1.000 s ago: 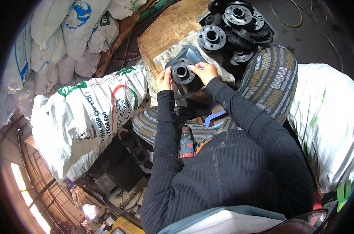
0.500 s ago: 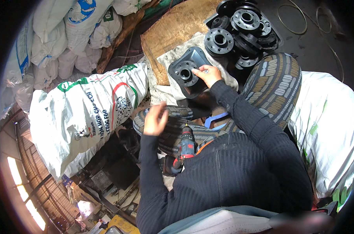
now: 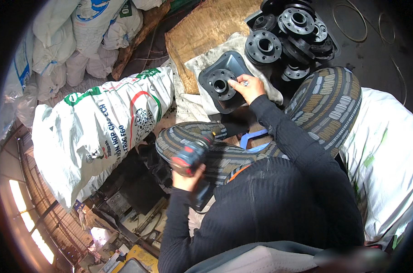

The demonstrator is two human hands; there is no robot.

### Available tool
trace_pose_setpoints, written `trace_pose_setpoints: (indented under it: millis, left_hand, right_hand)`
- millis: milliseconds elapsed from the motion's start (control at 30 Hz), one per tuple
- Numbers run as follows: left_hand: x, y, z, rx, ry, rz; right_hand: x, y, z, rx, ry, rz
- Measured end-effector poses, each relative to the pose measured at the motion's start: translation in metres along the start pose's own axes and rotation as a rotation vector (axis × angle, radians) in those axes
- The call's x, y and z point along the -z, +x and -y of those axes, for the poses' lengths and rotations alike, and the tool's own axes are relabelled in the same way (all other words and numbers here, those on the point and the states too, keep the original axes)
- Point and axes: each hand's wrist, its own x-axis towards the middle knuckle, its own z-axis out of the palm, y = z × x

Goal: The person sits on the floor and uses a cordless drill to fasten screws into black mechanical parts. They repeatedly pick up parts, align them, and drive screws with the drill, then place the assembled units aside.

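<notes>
A dark square plate (image 3: 231,98) carrying a round black flange (image 3: 221,83) lies on a pale cloth ahead of my knees. My right hand (image 3: 247,88) rests on the plate's right side, fingers pinched on something small and shiny by the flange. My left hand (image 3: 187,179) is down by my left knee, closed around the grip of a red and black cordless drill (image 3: 190,159). Patterned trousers cover my legs, and a blue sandal strap (image 3: 252,136) shows between them.
A pile of several black flanges (image 3: 293,34) sits at the upper right beside a brown board (image 3: 206,32). A big white printed sack (image 3: 101,132) lies at my left, with more white sacks (image 3: 70,41) behind it. Wire rings (image 3: 350,22) lie on the dark floor.
My left hand left the flange, swung down to my left knee and took hold of the drill. My right hand stayed on the plate.
</notes>
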Motion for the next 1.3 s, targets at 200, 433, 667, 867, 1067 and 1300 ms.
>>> trace_pose_setpoints:
  millis: [200, 433, 667, 867, 1067, 1300]
  left_hand:
    - [0.041, 0.071, -0.055, 0.009, -0.296, -0.009]
    - [0.037, 0.111, -0.081, -0.116, -0.090, 0.060]
    - [0.035, 0.116, -0.078, 0.010, -0.130, 0.069]
    - [0.032, 0.122, -0.073, -0.040, -0.131, 0.051]
    - [0.029, 0.123, -0.069, -0.033, -0.134, 0.049]
    - [0.033, 0.123, -0.066, 0.147, -0.317, 0.027]
  right_hand:
    - [-0.001, -0.002, 0.010, 0.018, -0.001, -0.007]
    - [0.003, -0.003, 0.012, -0.017, 0.036, 0.004]
    - [0.000, -0.003, 0.009, -0.015, 0.025, 0.021]
    - [0.000, -0.003, 0.009, -0.006, 0.027, 0.011]
    - [0.001, -0.003, 0.008, -0.009, 0.016, 0.014]
    - [-0.001, -0.003, 0.006, 0.010, 0.007, 0.006]
